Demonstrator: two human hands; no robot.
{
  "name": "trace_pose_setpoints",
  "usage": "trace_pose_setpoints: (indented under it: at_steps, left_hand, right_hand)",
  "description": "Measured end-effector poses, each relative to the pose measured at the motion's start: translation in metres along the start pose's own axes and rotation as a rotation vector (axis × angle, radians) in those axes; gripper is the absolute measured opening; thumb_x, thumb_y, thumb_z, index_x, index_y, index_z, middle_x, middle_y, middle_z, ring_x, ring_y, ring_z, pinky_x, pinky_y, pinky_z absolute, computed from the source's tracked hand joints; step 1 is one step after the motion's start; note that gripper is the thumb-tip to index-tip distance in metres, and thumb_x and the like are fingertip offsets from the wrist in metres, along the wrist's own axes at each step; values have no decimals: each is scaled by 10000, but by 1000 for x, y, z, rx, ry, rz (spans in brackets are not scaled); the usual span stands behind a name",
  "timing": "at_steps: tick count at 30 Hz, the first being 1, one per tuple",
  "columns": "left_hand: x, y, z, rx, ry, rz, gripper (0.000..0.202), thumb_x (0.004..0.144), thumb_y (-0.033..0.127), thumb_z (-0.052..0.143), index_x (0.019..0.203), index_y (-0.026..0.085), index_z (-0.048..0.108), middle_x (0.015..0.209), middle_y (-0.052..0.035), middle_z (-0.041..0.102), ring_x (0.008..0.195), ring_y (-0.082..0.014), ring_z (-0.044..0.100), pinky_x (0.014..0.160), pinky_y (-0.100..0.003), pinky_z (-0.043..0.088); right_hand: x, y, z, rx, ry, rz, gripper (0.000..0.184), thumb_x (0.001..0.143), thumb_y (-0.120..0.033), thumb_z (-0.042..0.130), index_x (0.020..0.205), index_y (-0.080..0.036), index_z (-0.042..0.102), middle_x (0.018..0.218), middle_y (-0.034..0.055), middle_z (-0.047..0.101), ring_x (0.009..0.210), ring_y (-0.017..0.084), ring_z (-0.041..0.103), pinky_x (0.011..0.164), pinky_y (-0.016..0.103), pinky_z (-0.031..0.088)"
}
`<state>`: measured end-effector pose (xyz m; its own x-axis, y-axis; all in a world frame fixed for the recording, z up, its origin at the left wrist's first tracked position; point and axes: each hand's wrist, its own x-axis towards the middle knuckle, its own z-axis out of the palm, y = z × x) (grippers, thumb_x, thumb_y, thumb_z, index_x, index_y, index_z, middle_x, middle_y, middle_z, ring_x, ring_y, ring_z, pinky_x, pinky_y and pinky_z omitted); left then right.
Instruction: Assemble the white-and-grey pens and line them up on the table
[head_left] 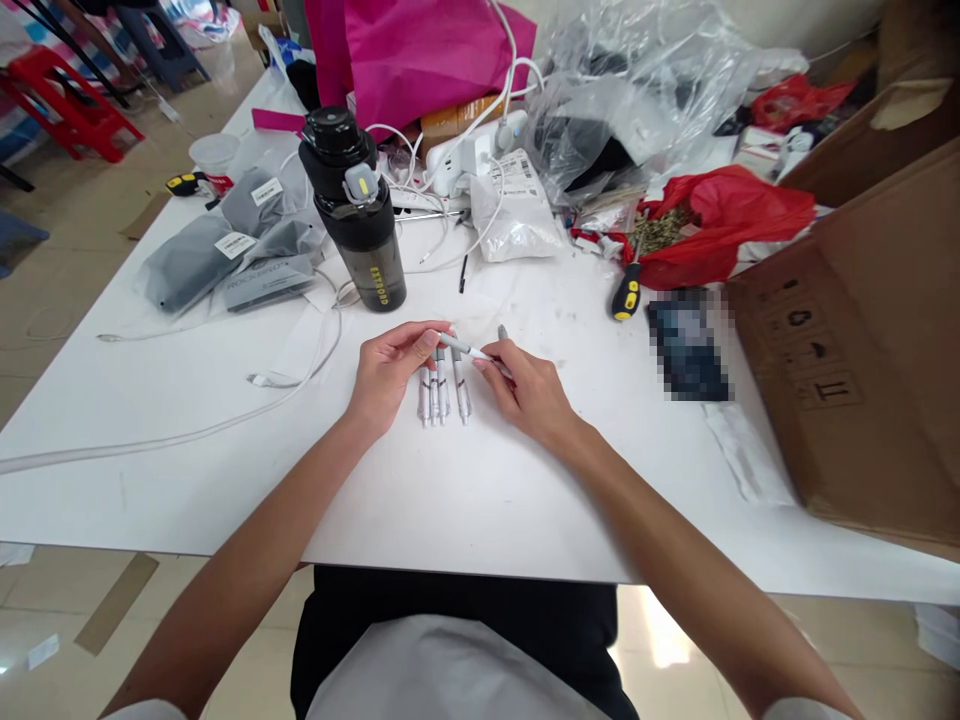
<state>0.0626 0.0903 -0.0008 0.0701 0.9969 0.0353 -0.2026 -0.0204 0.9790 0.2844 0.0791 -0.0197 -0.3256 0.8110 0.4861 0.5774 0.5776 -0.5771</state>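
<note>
Between my two hands a pen (466,347) with a grey grip and white body is held just above the table. My left hand (390,370) pinches its grey end between thumb and fingers. The fingers of my right hand (531,388) close on its other end. Below the held pen, several similar white pens (435,395) lie side by side on the white table, and one more pen (460,390) lies slightly apart to their right. A grey tip (502,332) shows just beyond my right hand; what it belongs to is hidden.
A black water bottle (356,215) stands behind my left hand. Bagged packages (202,255) and cables (300,380) lie left. A yellow-black screwdriver (626,292), a blurred dark object (688,348) and a large cardboard box (862,340) are right. A white parcel (514,210) lies behind.
</note>
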Motion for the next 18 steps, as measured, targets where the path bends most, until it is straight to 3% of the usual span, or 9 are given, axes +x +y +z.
trace_pose_setpoints:
  at_steps: [2,6,9,13,18]
  left_hand:
    - [0,0,0,5,-1,0,290,908,481,877,1077,245,885,1129,-91,822,911,-180,694,750,-293,541]
    - [0,-1,1,-11,7,-6,277,906,471,881,1071,248,886,1128,-87,822,908,-174,697,743,-285,538]
    - [0,-1,1,-7,9,0,282,902,478,882,1063,247,886,1140,-90,824,931,-185,703,733,-288,540]
    - [0,0,1,-9,14,3,295,892,492,888,1059,248,885,1159,-93,824,960,-196,712,734,-292,539]
    - [0,1,0,-1,0,26,275,909,490,875,1056,259,886,1137,-89,825,974,-200,698,753,-305,534]
  right_hand:
    - [0,0,0,4,-11,-7,348,1190,-474,411,1072,-218,614,829,22,681,626,140,546,579,289,384]
    - [1,0,0,12,16,-8,321,1149,-524,529,1100,-220,619,807,6,671,610,137,543,572,285,386]
    - [1,-1,0,8,-13,-23,351,1191,-444,415,1060,-214,645,785,16,656,608,139,530,577,296,371]
    - [1,-2,-1,91,18,50,339,1134,-544,542,1127,-219,639,815,6,661,628,141,559,585,289,410]
    - [2,-7,-6,279,-40,177,408,1120,-594,551,997,-229,685,680,-32,574,559,126,436,557,307,374]
